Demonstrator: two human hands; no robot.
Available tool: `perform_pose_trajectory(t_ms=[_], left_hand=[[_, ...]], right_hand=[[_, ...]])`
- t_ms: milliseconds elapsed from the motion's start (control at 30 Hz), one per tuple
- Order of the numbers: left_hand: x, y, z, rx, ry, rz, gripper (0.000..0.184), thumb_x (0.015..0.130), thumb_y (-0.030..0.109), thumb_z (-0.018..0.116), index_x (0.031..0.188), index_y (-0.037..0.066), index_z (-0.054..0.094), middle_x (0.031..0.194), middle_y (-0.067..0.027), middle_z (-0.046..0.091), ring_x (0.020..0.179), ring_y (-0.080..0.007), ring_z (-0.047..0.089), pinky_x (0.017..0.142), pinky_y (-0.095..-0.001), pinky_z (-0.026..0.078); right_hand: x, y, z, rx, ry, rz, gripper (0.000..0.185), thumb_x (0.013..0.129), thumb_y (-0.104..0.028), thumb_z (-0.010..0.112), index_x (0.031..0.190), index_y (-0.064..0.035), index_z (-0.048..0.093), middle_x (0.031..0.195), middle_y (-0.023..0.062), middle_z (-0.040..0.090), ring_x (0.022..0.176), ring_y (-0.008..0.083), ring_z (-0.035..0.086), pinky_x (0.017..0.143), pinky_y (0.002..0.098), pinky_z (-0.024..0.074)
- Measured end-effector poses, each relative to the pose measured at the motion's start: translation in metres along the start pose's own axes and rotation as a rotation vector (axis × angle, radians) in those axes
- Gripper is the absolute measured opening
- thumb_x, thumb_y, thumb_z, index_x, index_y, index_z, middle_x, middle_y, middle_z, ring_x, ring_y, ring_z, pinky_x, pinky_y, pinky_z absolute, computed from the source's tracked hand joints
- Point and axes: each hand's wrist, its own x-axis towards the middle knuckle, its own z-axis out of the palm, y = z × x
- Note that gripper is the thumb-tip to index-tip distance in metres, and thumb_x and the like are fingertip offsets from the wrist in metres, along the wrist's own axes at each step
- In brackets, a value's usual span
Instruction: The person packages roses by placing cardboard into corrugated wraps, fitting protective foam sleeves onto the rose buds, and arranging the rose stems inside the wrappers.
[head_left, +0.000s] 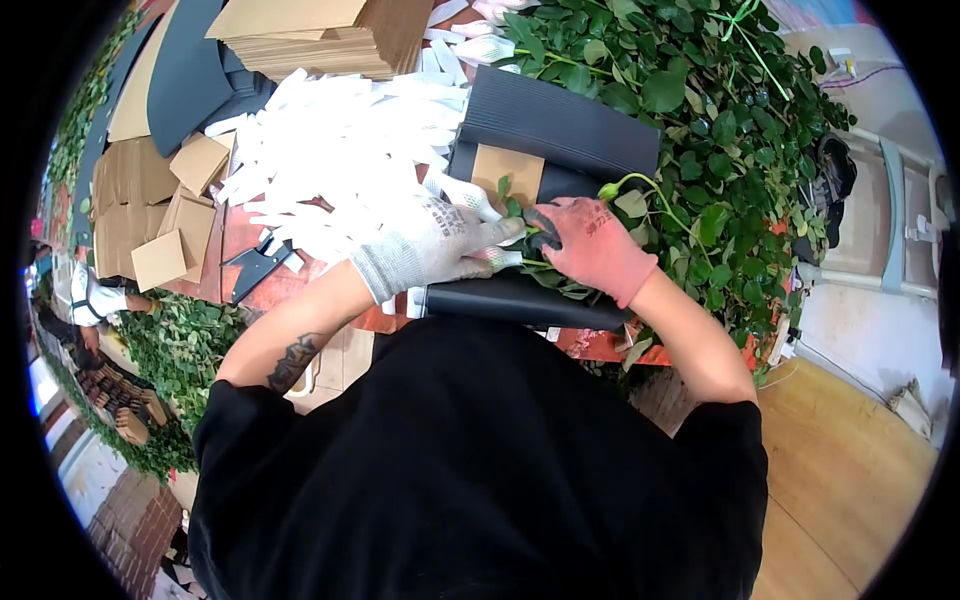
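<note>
Here, left hand slants inward over netted buds, grip unclear; right hand pinches leafy stem

Arms, one pair, reaching forward, hands nearly meeting.
Under my remote watch: left forearm tattooed, angled inward; left hand, pale knit glove, fingers stretched toward the right; right forearm bare, angled inward; right hand, reddish glove, dark fingertips, fingers bent, back upward; I cannot confirm either grip's closure.
</note>
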Motion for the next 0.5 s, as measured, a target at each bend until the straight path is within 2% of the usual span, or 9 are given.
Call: perform_pose_trajectory(t_ms=[33,67,133,167,200,267,400,467,500], left_hand=[[0.000,0.004,-0.007,0.044,0.028,0.022,0.062,0.082,0.039,0.062,0.138,0.030,0.039,0.078,-0.0057,0.063,0.073,-0.0250,0.063,0.065,-0.0359,0.049],[0.000,0.006,-0.011,0.088,0.057,0.040,0.061,0.082,0.040,0.062,0.138,0.031,0.040,0.078,-0.0051,0.063,0.071,-0.0251,0.063,0.063,-0.0360,0.049],[-0.002,0.006,-0.008,0.077,-0.009,-0.004,0.060,0.082,0.041,0.061,0.138,0.031,0.041,0.076,-0.0060,0.062,0.069,-0.0253,0.062,0.061,-0.0365,0.048],[-0.001,0.006,-0.008,0.069,-0.076,-0.037,0.060,0.082,0.042,0.061,0.137,0.031,0.041,0.074,-0.0069,0.062,0.066,-0.0255,0.062,0.059,-0.0371,0.047],[0.000,0.007,-0.010,0.071,-0.079,-0.036,0.060,0.082,0.042,0.061,0.137,0.031,0.041,0.074,-0.0069,0.062,0.066,-0.0255,0.062,0.059,-0.0371,0.047],[0.003,0.011,-0.016,0.123,-0.100,-0.051,0.059,0.081,0.042,0.061,0.136,0.031,0.043,0.071,-0.0070,0.061,0.062,-0.0257,0.060,0.057,-0.0378,0.046],[-0.001,0.010,-0.011,0.188,-0.022,-0.031,0.055,0.081,0.043,0.061,0.133,0.031,0.046,0.068,-0.0072,0.060,0.062,-0.0257,0.060,0.055,-0.0386,0.046],[-0.003,0.010,-0.013,0.064,-0.020,-0.036,0.042,0.085,0.037,0.056,0.126,0.031,0.053,0.071,-0.0092,0.061,0.064,-0.0251,0.062,0.057,-0.0379,0.048],[-0.003,0.011,-0.011,0.063,-0.019,-0.037,0.042,0.085,0.037,0.056,0.126,0.031,0.053,0.071,-0.0092,0.061,0.064,-0.0251,0.062,0.057,-0.0379,0.048]], right_hand=[[0.000,0.000,-0.002,-0.096,0.115,-0.052,0.022,0.078,-0.017,0.057,0.097,-0.0066,0.054,0.084,0.0108,0.060,0.079,0.0262,0.062,0.065,0.0388,0.0491],[0.001,-0.002,-0.005,-0.094,0.117,-0.059,0.022,0.078,-0.017,0.057,0.097,-0.0066,0.054,0.084,0.0108,0.060,0.079,0.0262,0.062,0.065,0.0388,0.0491],[0.001,-0.010,-0.016,-0.315,-0.131,0.145,0.030,0.078,-0.018,0.058,0.105,-0.0072,0.055,0.086,0.0103,0.060,0.082,0.0264,0.062,0.068,0.0387,0.0493],[0.001,-0.011,-0.016,-0.319,-0.134,0.156,0.032,0.078,-0.019,0.058,0.108,-0.0080,0.055,0.092,0.0108,0.063,0.086,0.0265,0.063,0.069,0.0372,0.0500],[0.000,-0.009,-0.014,-0.317,-0.131,0.158,0.032,0.078,-0.019,0.058,0.108,-0.0080,0.055,0.092,0.0108,0.063,0.086,0.0265,0.063,0.069,0.0372,0.0500],[-0.006,-0.001,-0.009,-0.342,-0.069,0.113,0.044,0.078,-0.025,0.060,0.119,-0.0097,0.053,0.108,0.0139,0.062,0.089,0.0291,0.061,0.078,0.0393,0.0490],[-0.006,0.000,-0.022,-0.348,-0.045,-0.004,0.039,0.077,-0.021,0.061,0.114,-0.0107,0.055,0.104,0.0107,0.062,0.086,0.0290,0.062,0.073,0.0383,0.0498],[0.000,-0.001,-0.033,-0.174,-0.069,0.203,0.030,0.074,-0.015,0.061,0.103,-0.0127,0.057,0.101,0.0092,0.063,0.087,0.0228,0.063,0.071,0.0359,0.0508],[0.001,-0.006,-0.043,-0.165,-0.093,0.288,0.032,0.073,-0.014,0.063,0.104,-0.0137,0.057,0.104,0.0101,0.062,0.088,0.0243,0.064,0.072,0.0363,0.0509]])
